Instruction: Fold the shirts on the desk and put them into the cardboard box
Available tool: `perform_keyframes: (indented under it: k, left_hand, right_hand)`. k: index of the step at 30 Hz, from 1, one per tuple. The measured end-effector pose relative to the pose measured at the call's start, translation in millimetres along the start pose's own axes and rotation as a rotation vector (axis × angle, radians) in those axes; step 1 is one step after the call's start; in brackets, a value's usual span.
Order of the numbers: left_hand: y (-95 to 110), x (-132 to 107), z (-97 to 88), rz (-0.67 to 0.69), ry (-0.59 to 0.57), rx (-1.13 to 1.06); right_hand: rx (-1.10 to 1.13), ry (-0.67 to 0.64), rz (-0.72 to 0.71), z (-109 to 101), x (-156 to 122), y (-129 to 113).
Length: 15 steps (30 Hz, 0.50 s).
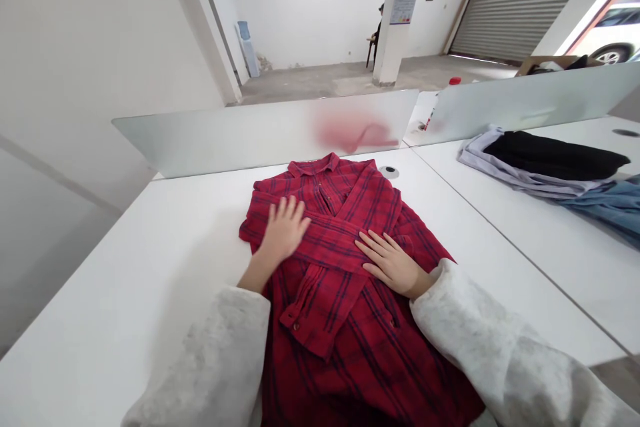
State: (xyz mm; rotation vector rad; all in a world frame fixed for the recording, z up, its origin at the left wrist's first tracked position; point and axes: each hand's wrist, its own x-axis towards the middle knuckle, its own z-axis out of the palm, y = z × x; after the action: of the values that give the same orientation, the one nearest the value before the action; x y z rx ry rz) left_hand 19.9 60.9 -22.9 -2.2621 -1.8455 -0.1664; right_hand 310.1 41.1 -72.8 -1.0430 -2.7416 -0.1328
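Note:
A red plaid shirt [345, 320] lies on the white table [150, 280], collar at the far end, both sleeves folded across its chest. My left hand [285, 230] rests flat on the shirt's left shoulder area, fingers stretched out. My right hand [390, 260] lies flat on the crossed sleeve at the right, fingers apart. Both hands hold nothing. I wear light grey fleece sleeves.
A frosted divider panel [240, 137] stands behind the shirt. On the neighbouring table to the right lies a pile of clothes [550, 163]: black, lavender and blue pieces. A cable hole [389, 172] sits near the collar. A person sits far back by a pillar [395, 13].

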Motion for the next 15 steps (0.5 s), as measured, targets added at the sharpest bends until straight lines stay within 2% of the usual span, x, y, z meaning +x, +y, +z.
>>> perform_keyframes:
  k: [3, 4, 5, 7, 10, 15]
  left_hand:
    - [59.5, -14.3, -2.4, 0.373, -0.016, -0.140]
    - [73.9, -20.0, -0.4, 0.455, -0.024, -0.186]
    - [84.2, -25.1, 2.4, 0.509, -0.036, -0.225]
    - [91.7, -30.6, 8.9, 0.544, -0.070, -0.279]
    - [76.9, -25.4, 16.4, 0.494, -0.114, -0.291]
    - [20.8, -4.8, 23.7, 0.262, -0.114, -0.187]
  right_hand:
    - [-0.003, 0.026, -0.002, 1.4, -0.7, -0.6]
    - [-0.002, 0.033, -0.005, 1.5, -0.8, -1.0]
    - [-0.001, 0.038, -0.009, 1.4, -0.8, -1.4]
    - [-0.003, 0.043, -0.014, 0.4, -0.6, -2.2]
    - [-0.013, 0.040, -0.002, -1.9, 0.0, -2.7]
    - [-0.016, 0.011, 0.010, -2.5, 0.3, -1.6]
